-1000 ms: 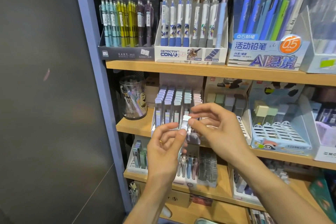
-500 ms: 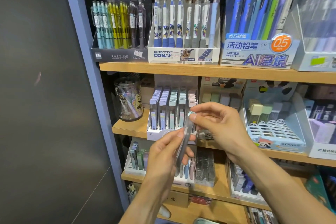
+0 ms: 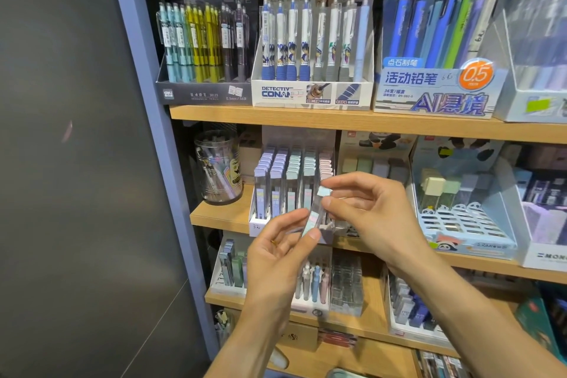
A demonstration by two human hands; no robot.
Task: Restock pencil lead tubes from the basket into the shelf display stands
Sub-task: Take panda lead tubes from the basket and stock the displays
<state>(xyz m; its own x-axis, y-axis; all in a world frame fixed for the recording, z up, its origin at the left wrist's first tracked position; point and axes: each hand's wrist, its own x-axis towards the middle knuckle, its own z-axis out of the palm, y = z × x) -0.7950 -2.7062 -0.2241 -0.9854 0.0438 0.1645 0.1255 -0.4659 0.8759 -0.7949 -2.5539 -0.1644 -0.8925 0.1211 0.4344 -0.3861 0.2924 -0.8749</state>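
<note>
A person's right hand [image 3: 372, 212] pinches the capped top of a clear pencil lead tube [image 3: 314, 215]; the left hand [image 3: 276, 258] pinches its lower end. The tube stands nearly upright (slightly tilted), just before the lead display stand [image 3: 260, 221], right hand nearer.

hands [image 3: 277, 258]: 2 | held lead tube [image 3: 316, 212]: 1 | wooden shelves [image 3: 337, 121]: 4

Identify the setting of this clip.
Most likely a stationery shop aisle: wooden shelves carry retail display boxes of mechanical pencils, some with price stickers, and a display stand of lead tubes.
</note>
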